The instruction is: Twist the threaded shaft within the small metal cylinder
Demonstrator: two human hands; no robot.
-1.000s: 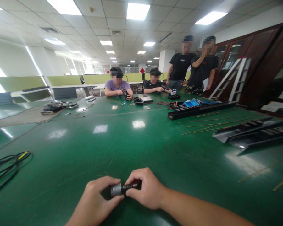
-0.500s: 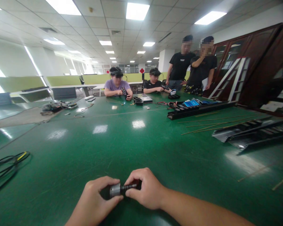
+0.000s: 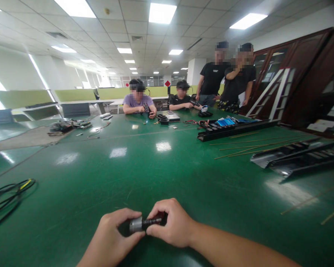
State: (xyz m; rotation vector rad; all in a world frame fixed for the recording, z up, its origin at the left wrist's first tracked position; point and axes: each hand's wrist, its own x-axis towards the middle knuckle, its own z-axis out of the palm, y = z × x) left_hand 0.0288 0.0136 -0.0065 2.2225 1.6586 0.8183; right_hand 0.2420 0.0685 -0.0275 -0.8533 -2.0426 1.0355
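Note:
Close to the near edge of the view, my left hand point(image 3: 115, 231) pinches a small silver metal cylinder point(image 3: 136, 224) between thumb and fingers. A dark ribbed shaft point(image 3: 149, 222), like a screw or a spring, sticks out of the cylinder to the right. My right hand point(image 3: 171, 224) is closed around the shaft's far end, thumb below and index finger above. Something dark with a bit of red shows inside the right hand's curl; its kind I cannot make out. Both hands hold the piece level, low over the green table point(image 3: 122, 178).
A coiled black cable point(image 3: 8, 200) lies at left. On the right are black metal channels point(image 3: 295, 157), thin rods point(image 3: 247, 149) and a longer channel point(image 3: 236, 129) with blue packs. Two people point(image 3: 137, 102) sit across the table working with handheld tools; others stand near a stepladder point(image 3: 281, 89).
My right thumb has shifted slightly left along the ribbed shaft. My left hand and the silver cylinder have hardly moved.

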